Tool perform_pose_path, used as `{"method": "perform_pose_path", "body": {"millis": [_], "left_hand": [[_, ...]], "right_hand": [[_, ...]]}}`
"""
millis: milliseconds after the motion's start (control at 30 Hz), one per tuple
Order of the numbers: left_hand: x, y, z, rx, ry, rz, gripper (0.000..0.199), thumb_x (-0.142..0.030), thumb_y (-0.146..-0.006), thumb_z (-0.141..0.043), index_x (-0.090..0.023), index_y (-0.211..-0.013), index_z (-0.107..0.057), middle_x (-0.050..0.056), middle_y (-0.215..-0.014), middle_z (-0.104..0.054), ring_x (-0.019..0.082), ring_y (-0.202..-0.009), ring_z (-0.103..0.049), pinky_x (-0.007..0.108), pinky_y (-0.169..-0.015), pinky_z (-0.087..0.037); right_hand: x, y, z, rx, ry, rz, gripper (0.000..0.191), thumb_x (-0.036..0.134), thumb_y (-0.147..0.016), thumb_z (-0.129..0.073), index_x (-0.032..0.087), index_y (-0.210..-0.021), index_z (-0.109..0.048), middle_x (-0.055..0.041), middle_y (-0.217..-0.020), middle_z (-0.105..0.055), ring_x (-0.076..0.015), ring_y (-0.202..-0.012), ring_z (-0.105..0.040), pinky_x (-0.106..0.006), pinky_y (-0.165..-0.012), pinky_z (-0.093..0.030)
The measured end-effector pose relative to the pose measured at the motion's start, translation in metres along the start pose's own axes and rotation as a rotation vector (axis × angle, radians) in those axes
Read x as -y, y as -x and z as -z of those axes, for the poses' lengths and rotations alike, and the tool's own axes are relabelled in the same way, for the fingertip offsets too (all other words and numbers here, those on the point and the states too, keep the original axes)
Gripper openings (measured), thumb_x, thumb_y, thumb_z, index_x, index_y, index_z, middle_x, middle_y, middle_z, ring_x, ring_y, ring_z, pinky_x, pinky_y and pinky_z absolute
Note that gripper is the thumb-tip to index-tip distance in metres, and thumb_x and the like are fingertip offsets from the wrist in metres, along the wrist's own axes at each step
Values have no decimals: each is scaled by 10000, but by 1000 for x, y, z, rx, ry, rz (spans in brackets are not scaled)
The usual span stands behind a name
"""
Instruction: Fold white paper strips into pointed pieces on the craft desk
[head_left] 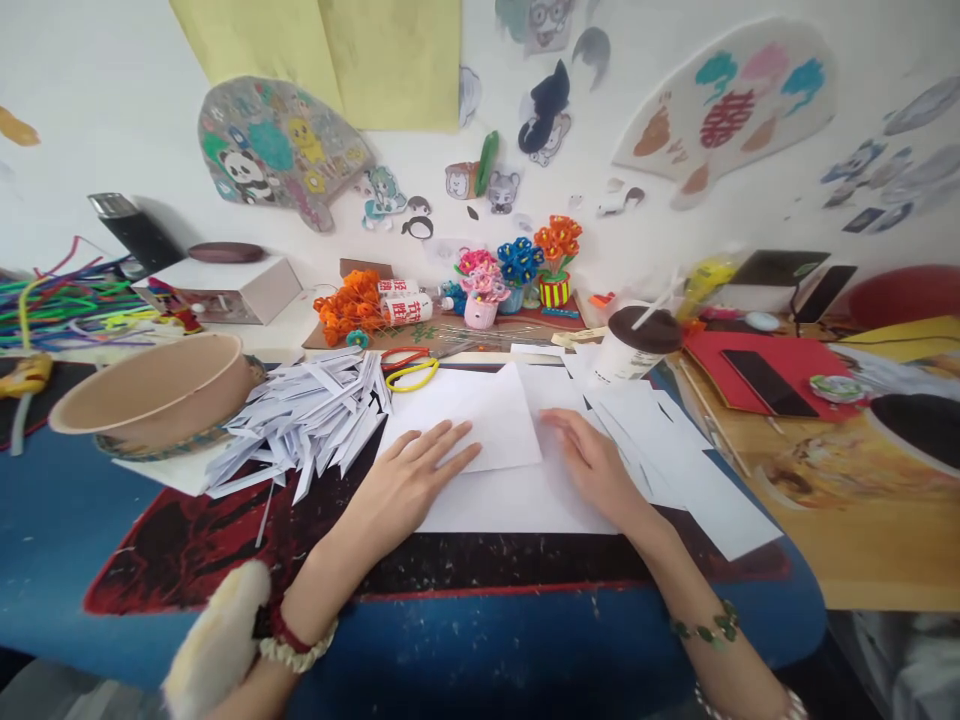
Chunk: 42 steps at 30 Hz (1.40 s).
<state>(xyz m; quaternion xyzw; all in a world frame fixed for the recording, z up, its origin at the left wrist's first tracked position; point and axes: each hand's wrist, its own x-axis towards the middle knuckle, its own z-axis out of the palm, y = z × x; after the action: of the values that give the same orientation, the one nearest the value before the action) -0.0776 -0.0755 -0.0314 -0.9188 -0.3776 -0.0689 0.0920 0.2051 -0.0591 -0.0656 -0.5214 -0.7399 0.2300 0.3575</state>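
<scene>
Near the back of the bench [45, 540] stands a white cup [626, 362] with a dark lid. Left of the cup are pots of pink flowers [480, 285], blue flowers [519, 262] and orange flowers [559, 245]; well farther left sits a beige bowl [180, 418]. Right of the cup lies a red folder [791, 355]. On the wall above the cup, a panda fan [281, 150] hangs leftward, a pale fan [720, 120] rightward.

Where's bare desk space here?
Blue desktop left of the mat, in front of the bowl; also the speckled strip between mat and near edge. Crowded: paper under left hand, paper pile and scissors beyond, loose sheets beside right hand.
</scene>
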Motion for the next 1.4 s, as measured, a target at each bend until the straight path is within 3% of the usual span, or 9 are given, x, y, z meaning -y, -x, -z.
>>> {"method": "perform_pose_path", "body": {"millis": [67,200,367,633,767,900,1033,1167,1400], "left_hand": [[3,-1,2,29,32,-23,568,-93,-924,-433,-328,-1438,-380,30,-1535,-353,240,-1387,-376,432,-1057,-392],[13,-4,6,70,109,-67,552,-107,-937,-428,-342,-1434,-385,21,-1525,-373,208,-1400,-356,403,-1097,-345],[22,-4,5,99,213,-86,488,-166,-969,-394,-334,-1427,-404,30,-1527,-369,213,-1415,-327,424,-1107,-335],[46,-3,17,76,437,-12,406,-290,-983,-399,-288,-1379,-483,49,-1496,-424,224,-1385,-372,428,-1117,-315],[62,-9,27,121,566,99,392,-345,-923,-516,-240,-1299,-558,71,-1287,-612,193,-1069,-603,314,-917,-466],[69,-20,33,308,670,204,447,-417,-862,-594,-215,-1260,-577,18,-922,-694,141,-746,-616,238,-689,-459],[71,-29,26,409,844,178,482,-430,-827,-629,-171,-1231,-584,4,-799,-665,130,-703,-593,218,-642,-438],[74,-29,15,410,928,187,521,-423,-799,-659,-139,-1227,-576,3,-776,-638,123,-682,-561,218,-634,-425],[71,-20,16,338,760,198,416,-385,-869,-573,-174,-1225,-609,5,-805,-605,121,-701,-531,210,-623,-392]], "right_hand": [[1,0,1,-12,-18,8,423,334,-976,-383,246,-1387,-427,-89,-1370,-554,-224,-1245,-542,-461,-1056,-434],[9,3,3,162,121,134,471,355,-965,-437,352,-1433,-391,-15,-1516,-389,-236,-1376,-384,-497,-1108,-361],[7,4,-1,213,236,206,381,291,-966,-442,362,-1325,-549,27,-1446,-489,-246,-1381,-373,-551,-1110,-346],[1,6,-5,204,276,238,388,258,-962,-439,345,-1322,-553,42,-1433,-501,-232,-1379,-377,-540,-1107,-358],[-4,4,-5,199,266,246,366,278,-960,-447,330,-1298,-580,34,-1422,-515,-227,-1372,-390,-528,-1108,-364],[-10,-4,2,231,251,267,369,249,-940,-463,321,-1274,-603,28,-1408,-529,-224,-1366,-401,-520,-1108,-371],[-13,-12,12,289,247,271,374,221,-920,-474,338,-1240,-628,37,-1389,-548,-222,-1334,-450,-516,-1104,-386],[-16,-11,12,245,271,262,367,222,-919,-478,328,-1232,-637,25,-1382,-555,-227,-1326,-462,-496,-1099,-405],[-18,-5,4,221,382,349,367,306,-952,-476,358,-1302,-573,37,-1424,-510,-247,-1357,-418,-529,-1084,-413]]}}
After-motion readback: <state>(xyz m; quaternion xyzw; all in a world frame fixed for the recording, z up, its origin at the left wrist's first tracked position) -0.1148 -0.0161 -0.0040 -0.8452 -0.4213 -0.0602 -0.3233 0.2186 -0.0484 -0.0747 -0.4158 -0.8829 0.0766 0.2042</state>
